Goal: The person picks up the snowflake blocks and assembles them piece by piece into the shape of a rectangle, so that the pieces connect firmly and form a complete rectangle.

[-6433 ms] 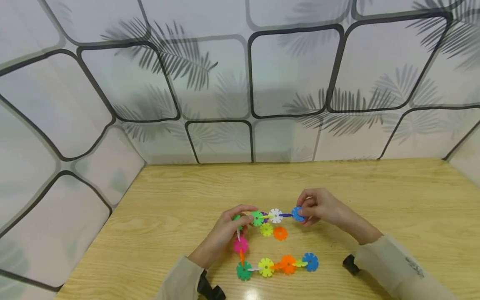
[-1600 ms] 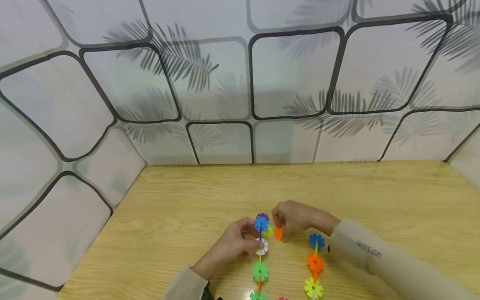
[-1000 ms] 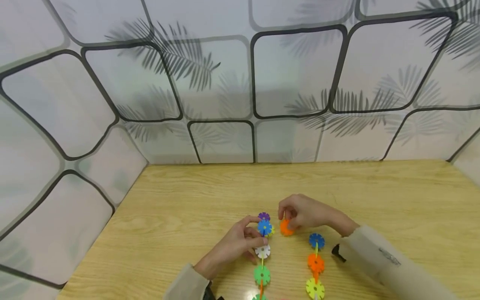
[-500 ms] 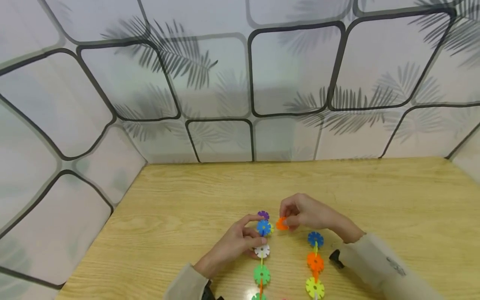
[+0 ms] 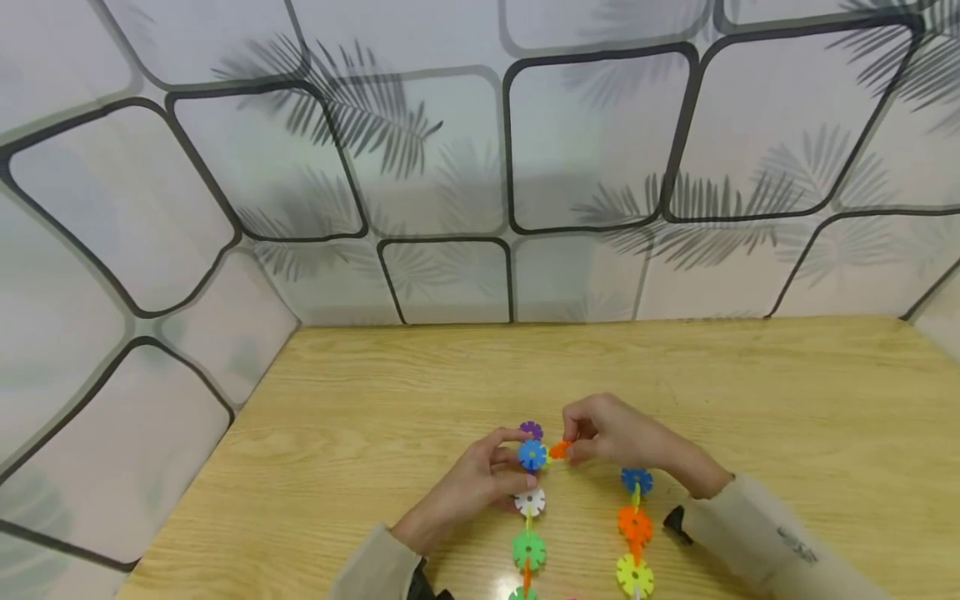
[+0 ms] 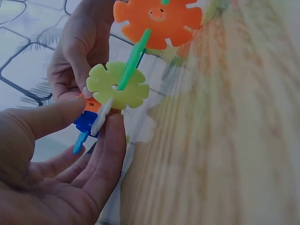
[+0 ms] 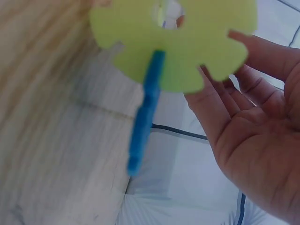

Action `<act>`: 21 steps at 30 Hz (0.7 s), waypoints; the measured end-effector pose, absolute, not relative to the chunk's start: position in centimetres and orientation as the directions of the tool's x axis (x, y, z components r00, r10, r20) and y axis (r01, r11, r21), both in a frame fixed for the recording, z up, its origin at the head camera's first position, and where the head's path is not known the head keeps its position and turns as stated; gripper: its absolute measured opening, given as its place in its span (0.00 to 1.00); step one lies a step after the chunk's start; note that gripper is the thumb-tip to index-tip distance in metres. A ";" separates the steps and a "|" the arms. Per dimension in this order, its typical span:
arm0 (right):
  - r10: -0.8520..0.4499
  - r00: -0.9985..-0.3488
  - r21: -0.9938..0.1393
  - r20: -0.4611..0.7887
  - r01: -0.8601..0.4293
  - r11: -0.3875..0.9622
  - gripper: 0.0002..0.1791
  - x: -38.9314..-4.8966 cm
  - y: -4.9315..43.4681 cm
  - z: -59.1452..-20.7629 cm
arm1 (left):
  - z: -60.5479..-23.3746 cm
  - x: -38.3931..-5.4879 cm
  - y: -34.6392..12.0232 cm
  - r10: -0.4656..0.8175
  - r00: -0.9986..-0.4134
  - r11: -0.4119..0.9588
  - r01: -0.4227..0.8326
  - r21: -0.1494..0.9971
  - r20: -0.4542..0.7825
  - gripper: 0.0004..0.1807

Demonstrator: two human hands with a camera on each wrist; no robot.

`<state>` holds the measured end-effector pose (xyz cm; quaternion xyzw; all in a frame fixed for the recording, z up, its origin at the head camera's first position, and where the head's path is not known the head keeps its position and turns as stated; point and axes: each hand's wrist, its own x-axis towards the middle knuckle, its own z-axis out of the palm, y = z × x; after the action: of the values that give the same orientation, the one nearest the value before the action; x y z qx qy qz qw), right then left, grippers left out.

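A chain of slotted plastic flower discs runs down both sides of the work. In the head view its left arm holds a blue disc [image 5: 532, 454], a white disc [image 5: 529, 502] and a green disc [image 5: 529, 550]. My left hand [image 5: 480, 479] grips this arm near the white and blue discs; the left wrist view shows thumb and fingers around the dark blue disc [image 6: 86, 121]. My right hand [image 5: 618, 433] pinches a loose orange disc [image 5: 559, 450], tilted nearly edge-on, just right of the blue disc. Whether the two touch I cannot tell.
Behind the left hand are a purple disc [image 5: 531, 430] and a partly hidden yellow-green disc [image 5: 547, 457]. The chain's right arm ends in another blue disc [image 5: 637, 481], under the right forearm. A patterned curtain [image 5: 450, 283] borders the wooden table [image 5: 375, 392].
The chain has turned, so its open end faces away from me instead of right. My right hand has picked up the orange disc, tilted it and brought it left beside the blue one.
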<state>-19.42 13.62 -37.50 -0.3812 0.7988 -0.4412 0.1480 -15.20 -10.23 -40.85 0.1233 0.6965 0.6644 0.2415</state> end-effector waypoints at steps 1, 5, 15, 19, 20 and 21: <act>-0.737 -0.669 -0.815 0.098 -0.479 0.326 0.10 -19.4 13.6 -37.5 | -40.8 -15.2 -10.2 0.486 -0.857 0.088 -0.151 0.985 -0.175 0.29; -0.728 -0.676 -0.802 0.109 -0.493 0.338 0.11 -19.3 13.4 -37.6 | -40.7 -15.1 -10.0 0.466 -0.868 0.083 -0.151 0.985 -0.173 0.29; -0.713 -0.692 -0.809 0.116 -0.483 0.337 0.11 -19.2 13.2 -37.6 | -40.6 -15.0 -10.2 0.446 -0.878 0.103 -0.140 0.985 -0.172 0.32; -0.719 -0.685 -0.839 0.119 -0.456 0.296 0.11 -19.2 13.4 -37.6 | -40.6 -15.0 -10.2 0.442 -0.882 0.106 -0.131 0.986 -0.165 0.32; -0.722 -0.681 -0.844 0.120 -0.453 0.287 0.11 -19.2 13.4 -37.6 | -40.6 -15.0 -10.2 0.443 -0.881 0.107 -0.131 0.986 -0.165 0.32; -0.724 -0.679 -0.848 0.118 -0.449 0.283 0.12 -19.2 13.5 -37.7 | -40.6 -15.0 -10.2 0.443 -0.881 0.107 -0.130 0.986 -0.164 0.32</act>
<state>-19.19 13.46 -37.67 -0.3725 0.7873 -0.4689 0.1469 -15.04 -10.18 -40.57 0.1102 0.7114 0.6592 0.2175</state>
